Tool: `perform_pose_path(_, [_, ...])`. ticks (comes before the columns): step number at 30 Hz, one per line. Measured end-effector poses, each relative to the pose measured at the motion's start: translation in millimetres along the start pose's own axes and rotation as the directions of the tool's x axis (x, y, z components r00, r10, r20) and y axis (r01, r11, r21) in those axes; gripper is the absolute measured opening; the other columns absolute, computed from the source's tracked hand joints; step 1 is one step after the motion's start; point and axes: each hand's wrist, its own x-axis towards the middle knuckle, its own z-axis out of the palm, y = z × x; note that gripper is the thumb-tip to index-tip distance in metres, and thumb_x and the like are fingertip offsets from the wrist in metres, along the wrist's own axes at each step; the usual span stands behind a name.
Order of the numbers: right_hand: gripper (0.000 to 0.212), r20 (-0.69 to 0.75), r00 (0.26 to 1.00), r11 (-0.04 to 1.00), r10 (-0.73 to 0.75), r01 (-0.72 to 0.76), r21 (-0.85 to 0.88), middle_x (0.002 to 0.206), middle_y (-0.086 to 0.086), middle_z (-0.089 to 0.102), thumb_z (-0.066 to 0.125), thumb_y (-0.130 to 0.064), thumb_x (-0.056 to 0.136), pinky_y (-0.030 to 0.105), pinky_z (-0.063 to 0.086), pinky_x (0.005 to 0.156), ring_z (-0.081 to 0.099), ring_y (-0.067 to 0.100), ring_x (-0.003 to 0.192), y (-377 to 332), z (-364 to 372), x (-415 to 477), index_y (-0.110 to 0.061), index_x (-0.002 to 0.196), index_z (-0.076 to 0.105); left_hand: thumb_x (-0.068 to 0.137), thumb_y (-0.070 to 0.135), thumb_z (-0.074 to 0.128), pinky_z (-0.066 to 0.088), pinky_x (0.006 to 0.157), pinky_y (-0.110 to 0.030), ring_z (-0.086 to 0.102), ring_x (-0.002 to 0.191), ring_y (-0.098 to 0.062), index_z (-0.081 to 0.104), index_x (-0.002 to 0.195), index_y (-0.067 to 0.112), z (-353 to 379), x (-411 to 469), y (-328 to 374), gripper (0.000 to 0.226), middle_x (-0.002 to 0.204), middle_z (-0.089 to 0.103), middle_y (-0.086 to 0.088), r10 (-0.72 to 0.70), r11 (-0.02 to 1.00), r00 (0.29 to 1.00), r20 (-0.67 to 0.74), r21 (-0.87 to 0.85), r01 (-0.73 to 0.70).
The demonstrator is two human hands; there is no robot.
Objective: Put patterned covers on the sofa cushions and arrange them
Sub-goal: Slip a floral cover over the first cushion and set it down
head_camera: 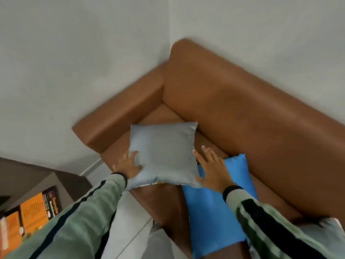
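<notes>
A plain pale grey-blue cushion (164,154) lies on the seat of the brown leather sofa (242,113), close to its left armrest. My left hand (128,165) presses against the cushion's left edge, thumb over the fabric. My right hand (211,167) lies flat, fingers spread, against the cushion's right edge. A bright blue cushion (214,217) lies on the seat to the right, partly under my right forearm. The view is blurred.
The sofa stands in a corner of white walls (74,62). A dark unit (46,182) at lower left has orange boxes (35,212) beside it. A grey-white cloth (324,234) shows at the lower right on the sofa seat. Pale floor (130,221) lies below the sofa front.
</notes>
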Motion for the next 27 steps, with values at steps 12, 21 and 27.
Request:
perform_pose_path(12, [0.109, 0.07, 0.976, 0.962, 0.207, -0.19, -0.197, 0.16, 0.029, 0.018, 0.075, -0.029, 0.074, 0.058, 0.047, 0.099, 0.032, 0.046, 0.142, -48.5, 125.2, 97.1, -0.013, 0.155, 0.004, 0.07, 0.054, 0.072, 0.039, 0.11, -0.052, 0.048, 0.13, -0.039, 0.047, 0.136, 0.017, 14.0, 67.6, -46.6, 0.08, 0.14, 0.053, -0.015, -0.109, 0.776, 0.97, 0.217, -0.591, 0.219])
perform_pose_path(21, [0.025, -0.141, 0.923, 0.713, 0.359, -0.174, 0.679, 0.096, 0.013, 0.074, 0.065, 0.002, 0.084, 0.039, 0.057, 0.075, 0.069, 0.029, 0.088, 10.3, -22.9, 137.2, -0.006, 0.107, 0.07, 0.047, 0.078, 0.075, 0.048, 0.093, -0.025, 0.054, 0.124, -0.014, 0.048, 0.135, 0.037, -119.1, 40.5, 47.7, 0.1, 0.143, 0.051, 0.001, 0.34, 0.896, 0.937, 0.083, -0.333, -0.295])
perform_pose_path(27, [0.023, -0.004, 0.954, 0.275, 0.3, -0.082, 0.958, 0.097, -0.005, 0.079, 0.062, -0.005, 0.092, 0.019, 0.053, 0.075, 0.072, 0.008, 0.089, 61.3, -92.5, 160.7, -0.01, 0.112, 0.071, 0.073, 0.035, 0.078, 0.043, 0.083, -0.009, 0.057, 0.1, -0.003, 0.063, 0.101, 0.022, -152.3, 86.9, 188.1, 0.034, 0.103, 0.052, 0.013, 0.736, 0.619, 0.606, -0.304, -0.062, -0.783])
